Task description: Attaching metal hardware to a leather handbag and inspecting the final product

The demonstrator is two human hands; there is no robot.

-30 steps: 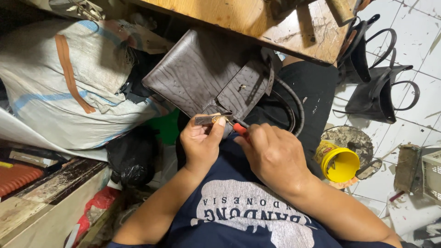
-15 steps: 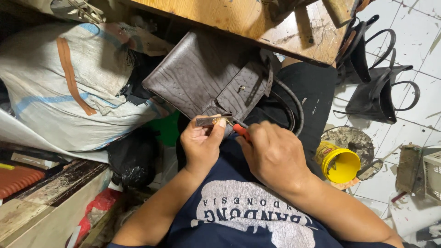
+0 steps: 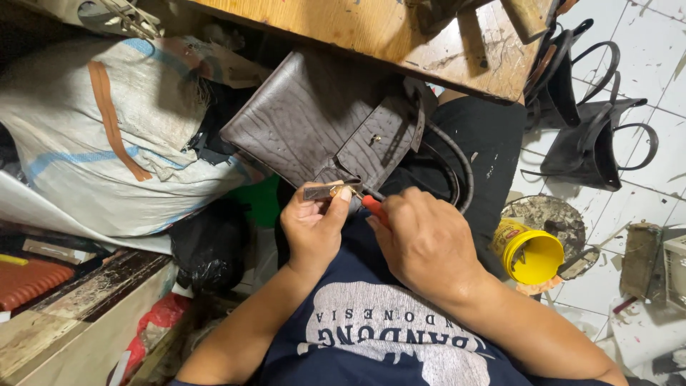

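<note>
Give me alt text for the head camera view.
A person's left hand pinches a small metal fitting on a brown textured handbag in their lap, while the right hand works a red-handled tool against it. A yellow tub sits on the tiled floor.

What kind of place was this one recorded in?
Probably a small bag-repair or leatherwork shop: a brown leather handbag on the lap, a paint-spattered wooden workbench, more black bags on the tiled floor, and a yellow tub.
</note>
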